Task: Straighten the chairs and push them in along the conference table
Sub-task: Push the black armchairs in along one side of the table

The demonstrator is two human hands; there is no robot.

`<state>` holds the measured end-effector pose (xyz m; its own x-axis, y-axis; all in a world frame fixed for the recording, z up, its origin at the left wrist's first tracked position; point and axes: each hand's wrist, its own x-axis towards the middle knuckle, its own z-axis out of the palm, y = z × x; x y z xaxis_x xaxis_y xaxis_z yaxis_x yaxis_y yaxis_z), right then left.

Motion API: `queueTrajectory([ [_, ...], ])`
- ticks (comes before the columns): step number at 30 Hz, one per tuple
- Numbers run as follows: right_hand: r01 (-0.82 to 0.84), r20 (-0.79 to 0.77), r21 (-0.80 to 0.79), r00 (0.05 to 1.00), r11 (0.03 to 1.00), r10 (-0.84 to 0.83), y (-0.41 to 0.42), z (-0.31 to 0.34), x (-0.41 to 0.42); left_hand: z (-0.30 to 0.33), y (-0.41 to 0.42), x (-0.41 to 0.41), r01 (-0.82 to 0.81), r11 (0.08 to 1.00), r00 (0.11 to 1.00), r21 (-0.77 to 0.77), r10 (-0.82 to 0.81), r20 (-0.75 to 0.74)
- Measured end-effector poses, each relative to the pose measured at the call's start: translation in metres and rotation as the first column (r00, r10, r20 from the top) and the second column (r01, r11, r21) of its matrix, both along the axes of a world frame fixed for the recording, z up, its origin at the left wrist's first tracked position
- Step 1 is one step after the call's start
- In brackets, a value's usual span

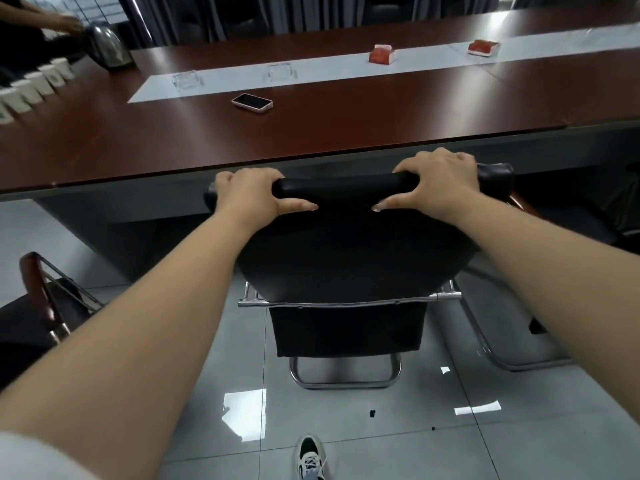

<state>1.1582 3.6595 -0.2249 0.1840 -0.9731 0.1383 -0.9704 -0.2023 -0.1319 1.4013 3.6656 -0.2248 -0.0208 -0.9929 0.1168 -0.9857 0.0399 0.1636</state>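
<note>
A black chair [346,251] with a chrome sled frame faces the long dark-brown conference table [138,140], its seat tucked under the table's near edge. My left hand [256,194] grips the left end of the padded top rail of the chair's back. My right hand [440,183] grips the same rail toward its right end. Both thumbs lie on the near side of the backrest. The chair's back stands roughly parallel to the table edge.
A second chair [38,296] with a wooden armrest stands at the left; another chair [588,216] is at the right. On the table lie a phone [252,102], glass ashtrays, red tissue boxes, a kettle [105,45] and several white cups. Another person's arm [52,19] reaches in at the top left.
</note>
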Motion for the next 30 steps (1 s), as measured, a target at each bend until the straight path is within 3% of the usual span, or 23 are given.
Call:
queueTrajectory([
  [11,0.038,-0.084,0.015,0.996,0.999,-0.036,0.016,-0.007,-0.023,-0.004,0.020,-0.022,0.053,0.998,0.998,0.034,-0.054,0.043],
  [18,0.116,0.089,-0.012,0.989,0.993,-0.114,0.052,-0.036,-0.023,-0.018,0.037,-0.027,0.037,0.999,0.999,-0.037,-0.037,0.019],
  [24,0.129,0.165,0.084,0.976,0.988,-0.142,0.076,-0.044,-0.021,-0.012,0.046,-0.033,-0.007,1.000,1.000,0.027,0.007,-0.002],
  [30,0.145,0.047,0.152,0.987,0.978,-0.154,0.069,-0.035,-0.032,-0.004,0.052,-0.045,-0.056,0.993,0.998,0.100,0.055,0.012],
])
